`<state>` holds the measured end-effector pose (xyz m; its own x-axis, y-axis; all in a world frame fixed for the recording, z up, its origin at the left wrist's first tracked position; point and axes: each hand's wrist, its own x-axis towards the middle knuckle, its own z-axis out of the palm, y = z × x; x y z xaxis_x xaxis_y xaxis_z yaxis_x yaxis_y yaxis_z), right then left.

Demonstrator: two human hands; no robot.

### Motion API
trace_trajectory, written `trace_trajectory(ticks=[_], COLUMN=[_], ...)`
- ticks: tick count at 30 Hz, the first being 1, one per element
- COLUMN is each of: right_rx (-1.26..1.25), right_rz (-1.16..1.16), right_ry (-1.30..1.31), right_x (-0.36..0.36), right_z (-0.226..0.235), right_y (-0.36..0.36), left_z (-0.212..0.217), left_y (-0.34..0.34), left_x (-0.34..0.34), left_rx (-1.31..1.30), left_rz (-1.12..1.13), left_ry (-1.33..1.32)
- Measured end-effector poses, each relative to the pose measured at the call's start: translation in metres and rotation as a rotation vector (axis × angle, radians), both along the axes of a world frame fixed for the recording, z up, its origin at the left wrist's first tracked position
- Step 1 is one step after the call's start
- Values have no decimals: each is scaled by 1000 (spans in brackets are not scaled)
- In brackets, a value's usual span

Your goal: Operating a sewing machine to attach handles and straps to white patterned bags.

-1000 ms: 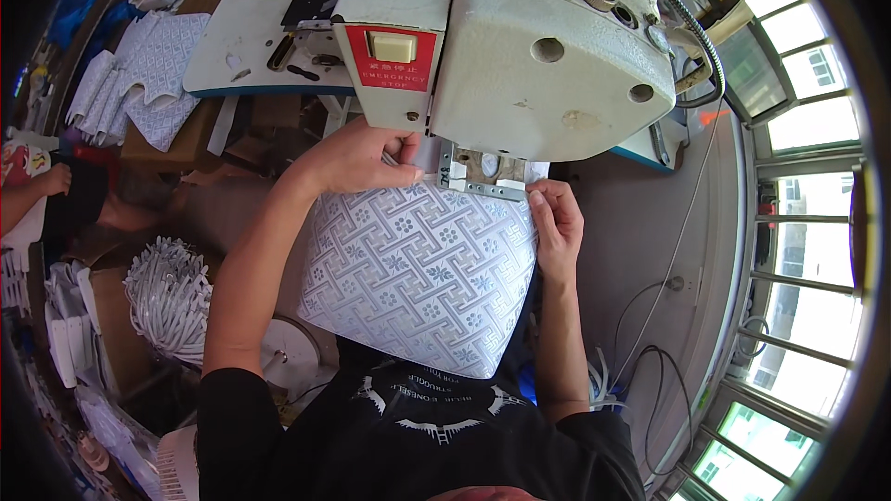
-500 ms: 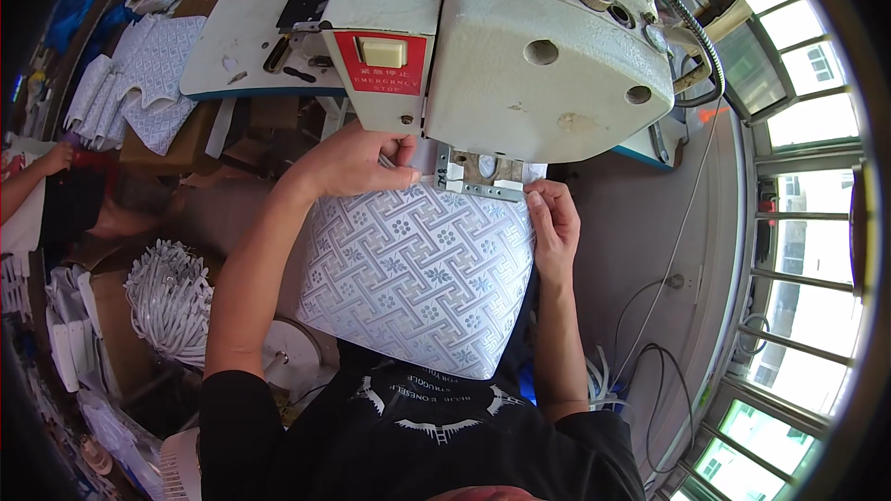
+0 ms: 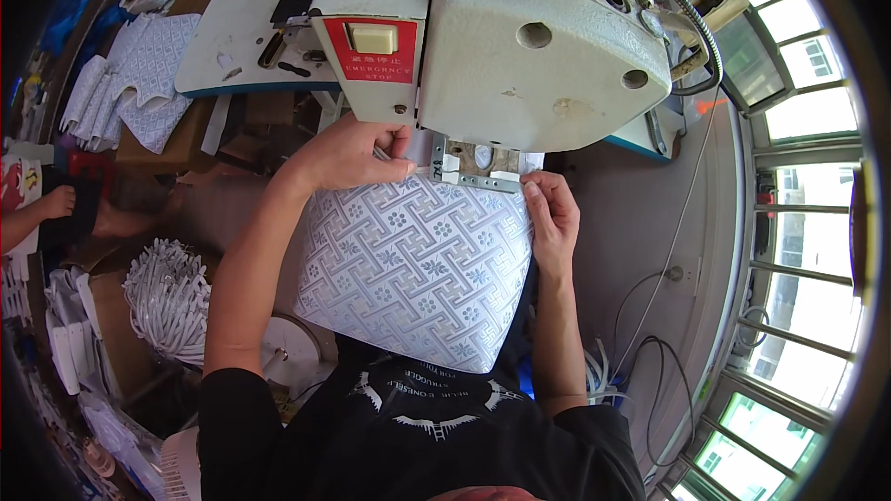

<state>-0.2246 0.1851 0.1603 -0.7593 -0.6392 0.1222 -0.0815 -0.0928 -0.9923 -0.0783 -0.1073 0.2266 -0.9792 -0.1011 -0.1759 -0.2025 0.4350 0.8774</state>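
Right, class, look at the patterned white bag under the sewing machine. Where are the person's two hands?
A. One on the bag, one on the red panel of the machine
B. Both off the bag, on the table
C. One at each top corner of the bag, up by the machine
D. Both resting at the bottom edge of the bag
C: the left hand pinches the bag at its top left corner, and the right hand grips the top right corner, both just below the sewing machine.

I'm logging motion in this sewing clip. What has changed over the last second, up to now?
Almost nothing. The view shifted slightly, so the sewing machine sits a little more to the left in the picture. The left hand still pinches the top edge of the patterned fabric bag under the machine head, and the right hand still holds its right corner. The bag has not visibly moved.
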Motion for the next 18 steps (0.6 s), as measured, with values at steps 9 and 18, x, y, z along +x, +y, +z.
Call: trace_trajectory(ticks=[9, 18], right_rx=[-24, -162], right_rz=[0, -11], right_ry=[-6, -1], right_x=[-7, -17], right_z=[-1, -22], right_y=[-9, -22], left_z=[-16, -9], left_y=[-14, -5], left_x=[-5, -3], left_rx=[127, 93], left_rz=[-29, -33], left_ry=[24, 6])
